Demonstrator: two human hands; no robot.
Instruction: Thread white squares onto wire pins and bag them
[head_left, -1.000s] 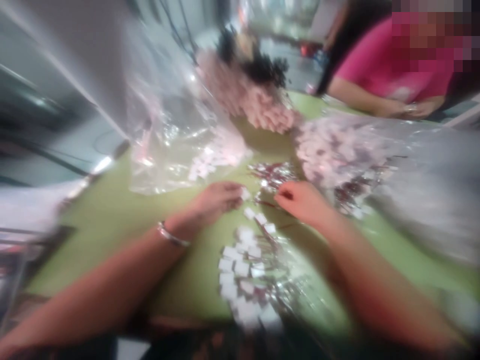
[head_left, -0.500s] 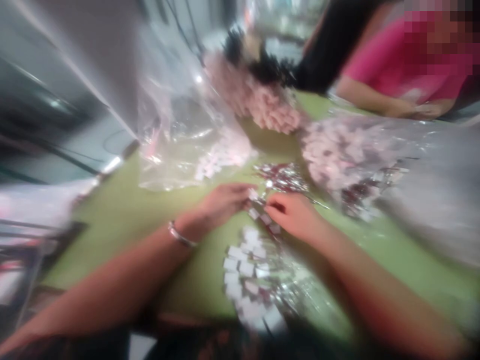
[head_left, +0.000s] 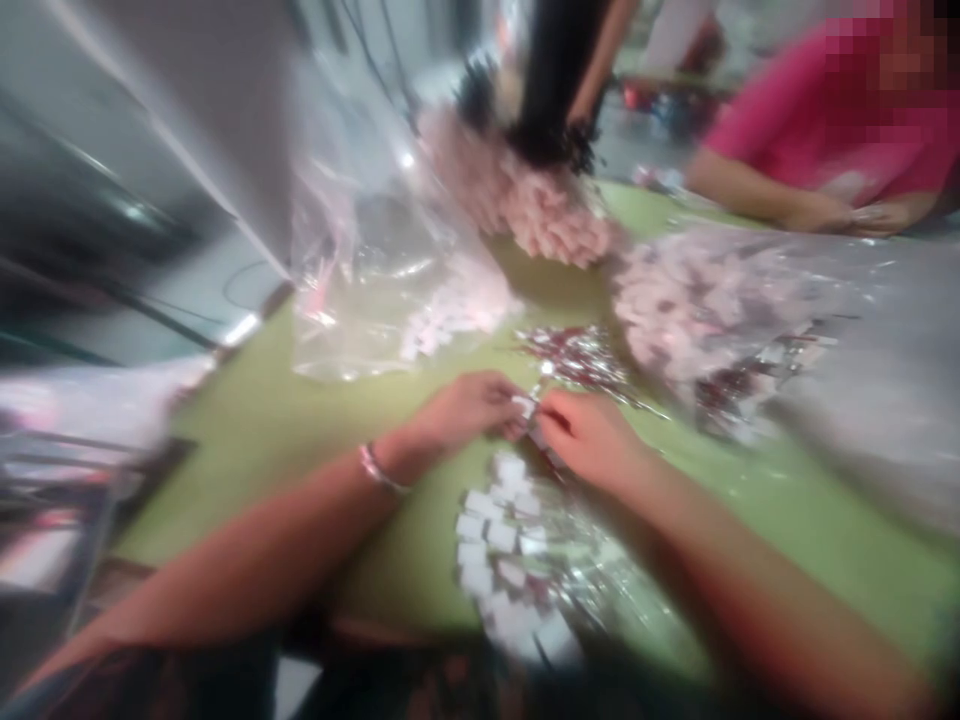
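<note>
My left hand (head_left: pixel 476 408) is closed in a pinch on a small white piece (head_left: pixel 523 405), blurred, over the middle of the table. Right beside it, my right hand (head_left: pixel 589 432) has its fingertips pressed together against that piece; whatever lies between them is too small to make out. A pile of white square tags (head_left: pixel 501 538) with shiny clear strips lies just below the hands. Beyond my right hand rests a bundle of silvery and dark red strands (head_left: pixel 574 355).
A clear plastic bag (head_left: pixel 352 330) with pale pink pieces lies at the back left of the green table (head_left: pixel 300 420). Pink bunches (head_left: pixel 559 215) sit behind, more pale pieces (head_left: pixel 675 300) in plastic at right. A co-worker in a pink shirt (head_left: pixel 787 110) sits across.
The left hand has come slightly closer to the right, and the tags seen under the fingers are now mostly covered. At the back, a person in dark clothes has shifted left.
</note>
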